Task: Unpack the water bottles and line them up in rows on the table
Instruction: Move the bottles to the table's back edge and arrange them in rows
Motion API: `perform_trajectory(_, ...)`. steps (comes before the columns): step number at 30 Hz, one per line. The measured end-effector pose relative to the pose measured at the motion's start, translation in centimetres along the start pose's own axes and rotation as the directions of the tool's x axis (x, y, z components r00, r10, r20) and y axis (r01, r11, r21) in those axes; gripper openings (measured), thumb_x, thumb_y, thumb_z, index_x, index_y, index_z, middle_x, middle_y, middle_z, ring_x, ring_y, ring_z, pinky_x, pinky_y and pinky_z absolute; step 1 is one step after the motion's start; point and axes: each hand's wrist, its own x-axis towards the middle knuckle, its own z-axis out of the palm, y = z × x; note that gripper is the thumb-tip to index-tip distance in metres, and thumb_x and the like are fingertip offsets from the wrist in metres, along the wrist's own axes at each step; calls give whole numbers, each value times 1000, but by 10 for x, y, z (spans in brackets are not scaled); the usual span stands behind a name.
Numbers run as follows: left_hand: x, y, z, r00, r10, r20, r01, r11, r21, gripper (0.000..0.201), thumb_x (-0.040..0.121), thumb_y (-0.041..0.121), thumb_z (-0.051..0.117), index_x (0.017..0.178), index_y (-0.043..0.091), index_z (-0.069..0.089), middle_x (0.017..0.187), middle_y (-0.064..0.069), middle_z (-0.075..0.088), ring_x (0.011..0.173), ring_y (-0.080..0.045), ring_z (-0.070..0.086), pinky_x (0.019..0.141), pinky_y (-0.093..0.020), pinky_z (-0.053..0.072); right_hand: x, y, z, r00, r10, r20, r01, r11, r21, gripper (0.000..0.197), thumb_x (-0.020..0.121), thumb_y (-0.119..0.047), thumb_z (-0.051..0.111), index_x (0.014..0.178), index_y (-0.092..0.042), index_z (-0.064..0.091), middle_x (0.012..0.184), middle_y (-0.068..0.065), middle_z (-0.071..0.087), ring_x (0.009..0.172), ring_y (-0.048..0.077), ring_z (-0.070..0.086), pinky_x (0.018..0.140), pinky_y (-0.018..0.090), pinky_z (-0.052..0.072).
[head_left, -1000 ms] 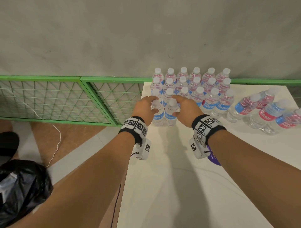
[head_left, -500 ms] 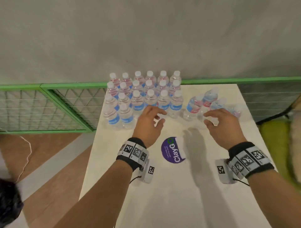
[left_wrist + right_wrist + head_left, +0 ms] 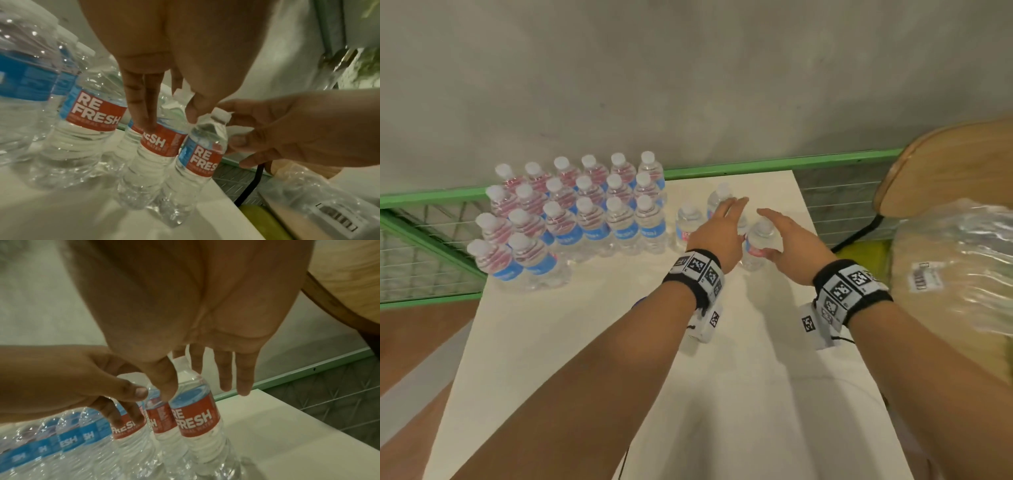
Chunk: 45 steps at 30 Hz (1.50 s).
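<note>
Twenty clear plastic water bottles with white caps and blue labels [image 3: 571,219] stand in a tight block at the upper left of the head view, pressed up to the far and left edges of the white rectangular table [image 3: 592,359]; the two nearest the left corner sit right at the table's left edge. Just right of that block, a few loose clear bottles with red-and-blue labels [image 3: 686,226] stand upright near the far edge, in the upper middle of the frame. The left hand [image 3: 717,233] reaches over them with fingers straight and spread apart, gripping nothing; in the left wrist view its fingertips [image 3: 149,125] hang in front of the middle bottle's label, and whether they touch it cannot be told. The right hand [image 3: 789,241] is likewise open, thumb and fingers apart on either side of the rightmost red-labelled bottle [image 3: 758,245], not yet closed on it. That bottle stands close to the table's right edge. The whole near half of the tabletop, in the lower centre of the frame, is open white surface under the forearms. Beyond the right edge, at the frame's right, sit a tan wooden chair back [image 3: 948,164] and crumpled clear plastic wrap [image 3: 959,260]. A green metal mesh railing [image 3: 431,240] runs behind the table along the grey wall.
</note>
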Motion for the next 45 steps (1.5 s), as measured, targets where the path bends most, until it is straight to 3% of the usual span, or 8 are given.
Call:
perform_trajectory(4,-8,-5,3,1000,-12,-11,11,998,-55,57,88,-2,51,134,29,38,143,0,41,101,-18,63,82,-40,55,-1,4,4,997,11,-75,-4,996,88,42,95,-10,54,131,-29,45,123,4,61,96,21,61,81,23,44)
perform_trajectory(8,-28,-21,-5,993,-47,-106,43,998,-40,42,90,3,52,116,37,48,112,9,60,75,-1,56,75,-32,51,-8,0,4,996,-2,-94,10,996,87,39,93,4,50,123,-20,53,98,0,56,65,-7,48,56,-4,36)
perform_trajectory(13,-65,-62,-35,994,-101,-40,96,989,-117,41,94,25,58,130,42,52,124,9,64,100,-16,63,91,-32,48,-17,-19,8,997,-12,-73,16,998,62,36,93,0,53,122,-19,56,103,1,64,68,1,52,62,7,40)
perform_trajectory(21,-128,-139,-107,976,-219,-13,219,976,-3,23,93,38,57,116,44,56,108,8,66,87,-17,63,83,-38,51,-16,-94,42,995,-84,45,79,992,97,37,93,-6,53,126,-23,54,115,8,65,98,24,62,77,24,45)
perform_trajectory(29,-151,-195,-151,956,-279,-92,285,957,54,35,91,4,58,119,24,62,121,-4,64,94,-24,61,82,-31,47,12,-190,91,981,-115,156,119,993,-16,36,87,-4,59,121,-9,52,106,14,63,96,29,61,76,33,49)
perform_trajectory(32,-146,-206,-161,966,-238,-99,247,964,96,42,85,-4,55,112,27,65,112,-3,66,78,-12,59,73,-28,46,25,-218,102,984,-86,153,100,992,-80,43,86,-2,59,127,-6,48,105,17,62,96,32,60,69,30,44)
perform_trajectory(41,-129,-210,-187,998,-55,-3,53,941,335,53,77,-8,60,117,27,63,118,-1,63,105,-24,61,87,-41,53,52,-265,134,993,-94,77,97,995,-37,41,86,3,56,126,-8,55,108,18,64,98,31,63,84,43,54)
perform_trajectory(45,-126,-212,-191,996,-71,-48,80,964,253,37,85,22,66,121,18,60,118,-5,60,109,-24,56,92,-37,49,54,-265,138,995,-70,70,74,996,-54,44,86,2,57,129,-10,54,112,18,63,100,31,63,85,45,54)
